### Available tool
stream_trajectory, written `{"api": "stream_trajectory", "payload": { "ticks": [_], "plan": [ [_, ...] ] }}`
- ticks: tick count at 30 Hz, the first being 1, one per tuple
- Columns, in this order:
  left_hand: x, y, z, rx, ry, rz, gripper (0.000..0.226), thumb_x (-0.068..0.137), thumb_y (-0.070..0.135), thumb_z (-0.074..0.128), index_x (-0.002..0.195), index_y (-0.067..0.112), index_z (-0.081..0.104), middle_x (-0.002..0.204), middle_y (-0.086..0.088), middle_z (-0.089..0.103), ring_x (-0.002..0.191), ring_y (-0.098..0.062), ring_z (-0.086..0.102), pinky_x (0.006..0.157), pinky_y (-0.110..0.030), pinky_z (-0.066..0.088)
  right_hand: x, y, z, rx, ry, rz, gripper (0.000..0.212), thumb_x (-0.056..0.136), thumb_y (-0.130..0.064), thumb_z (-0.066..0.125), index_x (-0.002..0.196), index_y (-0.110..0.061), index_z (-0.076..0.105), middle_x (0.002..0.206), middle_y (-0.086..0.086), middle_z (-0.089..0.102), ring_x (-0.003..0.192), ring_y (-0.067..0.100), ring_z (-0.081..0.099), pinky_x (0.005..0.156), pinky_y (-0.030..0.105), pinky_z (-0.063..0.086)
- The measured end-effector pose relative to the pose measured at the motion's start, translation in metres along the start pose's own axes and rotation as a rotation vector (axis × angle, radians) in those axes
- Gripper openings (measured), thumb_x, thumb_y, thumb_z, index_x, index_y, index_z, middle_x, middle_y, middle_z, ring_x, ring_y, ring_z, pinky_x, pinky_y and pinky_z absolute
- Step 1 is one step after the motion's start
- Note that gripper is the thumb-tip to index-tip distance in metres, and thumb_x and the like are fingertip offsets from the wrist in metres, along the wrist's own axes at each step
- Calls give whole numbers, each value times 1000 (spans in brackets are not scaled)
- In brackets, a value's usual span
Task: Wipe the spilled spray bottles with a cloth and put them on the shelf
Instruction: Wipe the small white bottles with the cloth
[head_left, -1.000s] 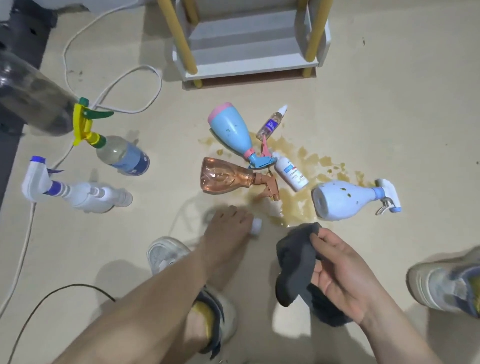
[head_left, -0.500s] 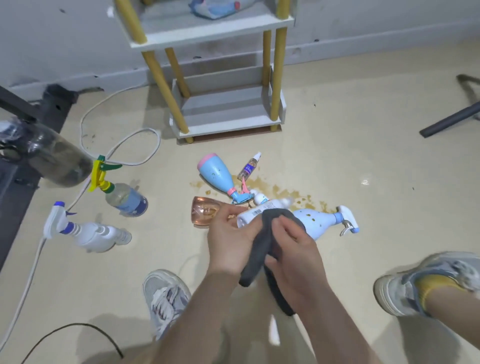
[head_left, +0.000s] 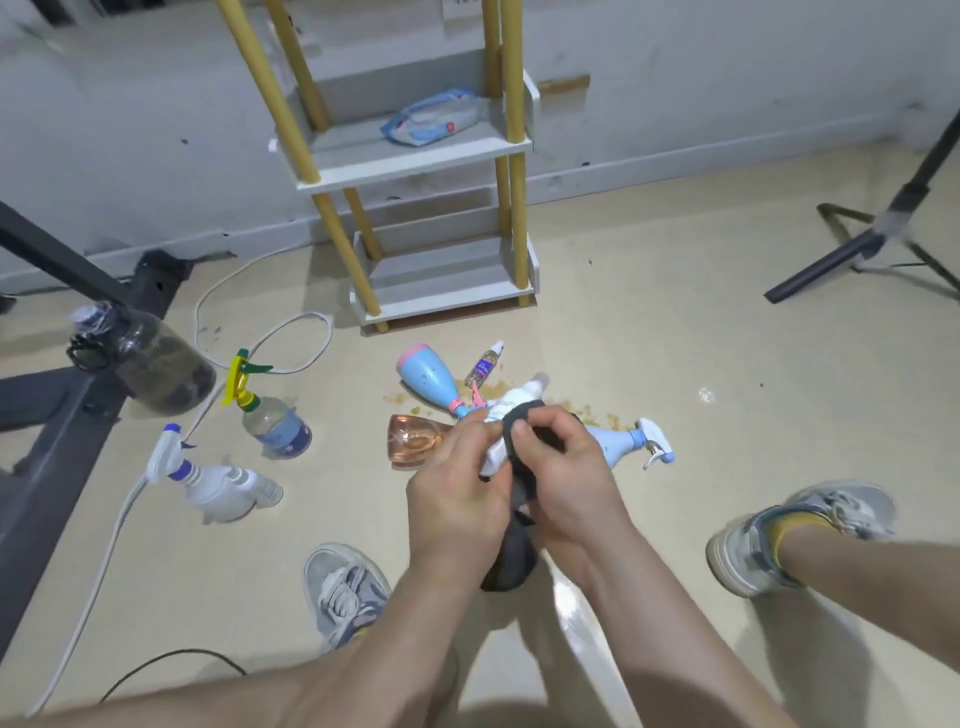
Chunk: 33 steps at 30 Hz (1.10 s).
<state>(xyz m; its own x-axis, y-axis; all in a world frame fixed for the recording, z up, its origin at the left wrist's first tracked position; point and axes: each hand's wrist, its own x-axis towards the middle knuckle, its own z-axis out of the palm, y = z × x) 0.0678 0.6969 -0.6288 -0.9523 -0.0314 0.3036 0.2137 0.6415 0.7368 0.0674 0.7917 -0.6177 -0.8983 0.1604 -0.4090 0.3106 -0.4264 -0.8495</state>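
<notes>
Risks first. The small white bottle (head_left: 501, 410) is slim and probably wet from the brown puddle (head_left: 498, 388). If the cloth (head_left: 511, 558) drags hard toward the cap, the bottle may slip out of the left hand (head_left: 457, 483) and fall back among the dirty ones. The cloth's loose tail hangs low between the wrists. It could sweep through the spill and carry brown liquid onto the wiped surface. The hands also hide most of the bottle, so patches under the fingers may go unwiped.

Hand pose. Both hands are together over the floor, near side of the mess. The left hand grips the bottle's lower end, knuckles up. The right hand (head_left: 563, 467) pinches the cloth around the bottle's middle, fingers curled. The bottle tilts with its cap pointing far and slightly right.

Waiting on the floor:
- blue bottle with pink base (head_left: 428, 376)
- tiny purple-label bottle (head_left: 485, 366)
- clear pink bottle (head_left: 410, 441), partly behind the left hand
- pale blue trigger sprayer (head_left: 613, 444), right of the hands

The shelf (head_left: 415, 161) stands far, against the wall, well apart from the hands.
</notes>
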Motion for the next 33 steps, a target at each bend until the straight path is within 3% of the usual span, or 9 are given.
{"api": "stream_trajectory", "payload": {
  "ticks": [2,5,10,13,17,21,26,30,33],
  "plan": [
    [-7,9,-1,-23,32,-20,47,72,4,77,99,34,53,95,36,56,80,8,52,68,-1,37,14,-10,1,0,87,-3,6,96,-12,60,92,-9,62,78,10,61,72,24,55,65,32,46],
    [-14,14,1,-68,82,-58,48,68,3,79,100,34,61,93,26,61,86,0,59,72,1,37,32,-20,0,42,233,-13,13,96,-11,60,83,-13,59,79,9,59,79,24,54,75,38,47],
    [11,18,-8,-172,38,-265,39,73,8,73,92,42,64,89,16,68,84,-11,63,74,-18,46,-21,-6,9,-168,-5,-128,12,94,-7,61,84,-7,56,70,9,53,68,19,49,64,29,41],
    [7,23,-12,-197,61,-252,42,73,11,75,81,50,62,85,27,66,78,0,60,70,-9,43,-5,-16,11,-112,77,-144,14,94,-10,63,81,-10,58,71,5,59,69,18,55,67,30,45],
    [-15,25,-9,-164,127,-40,48,69,-2,70,100,34,65,106,20,68,99,1,63,83,-13,47,36,-32,10,16,274,-78,23,93,-10,63,74,-17,54,75,4,55,74,22,52,72,33,45],
    [1,19,-11,-125,132,-99,46,72,-2,72,97,36,64,95,20,68,93,-7,64,79,-16,46,-1,-16,15,-262,82,-189,18,94,-12,59,80,-21,54,75,-2,58,69,14,53,68,28,44],
    [16,23,-31,-75,-49,-138,47,75,9,72,94,42,46,81,27,64,80,-11,61,75,-31,49,-16,-28,7,-922,1,-474,16,98,-26,49,110,-33,57,95,0,63,95,24,57,82,41,47],
    [35,25,-53,-265,-164,-153,48,70,-1,78,91,34,53,86,13,66,74,-1,63,60,-14,47,-17,-35,2,-955,-17,-587,26,94,-45,54,118,-45,63,100,-13,41,108,14,42,93,36,31],
    [39,30,-66,-227,-241,-71,47,67,0,84,91,31,57,79,13,62,63,-2,54,57,-9,39,-9,-39,2,-931,19,-642,20,95,-58,44,109,-55,57,120,-25,40,125,5,30,100,37,26]
  ]
}}
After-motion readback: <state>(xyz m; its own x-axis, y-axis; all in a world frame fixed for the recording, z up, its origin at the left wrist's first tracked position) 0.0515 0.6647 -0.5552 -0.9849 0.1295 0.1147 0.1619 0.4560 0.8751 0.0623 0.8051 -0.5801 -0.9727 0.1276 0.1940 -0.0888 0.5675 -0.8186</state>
